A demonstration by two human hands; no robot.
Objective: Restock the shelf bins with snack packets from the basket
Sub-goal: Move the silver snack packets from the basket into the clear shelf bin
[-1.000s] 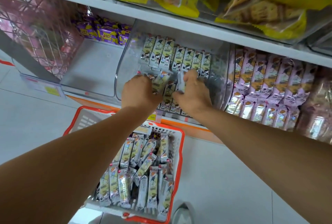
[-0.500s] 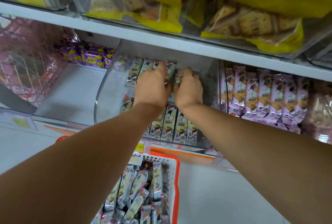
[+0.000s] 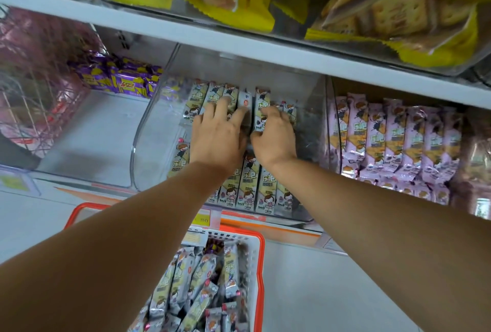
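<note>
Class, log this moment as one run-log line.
left hand presses packets | right hand on packets | bin part full | basket holds more

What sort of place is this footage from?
Probably a convenience store or supermarket aisle: clear plastic shelf bins of rowed snack packets, a yellow price label below them, and an orange-rimmed white plastic basket of more stock.

The left hand [image 3: 218, 135] and right hand [image 3: 276, 140] are bare, as are the left forearm [image 3: 111, 241] and right forearm [image 3: 372, 220].
</note>
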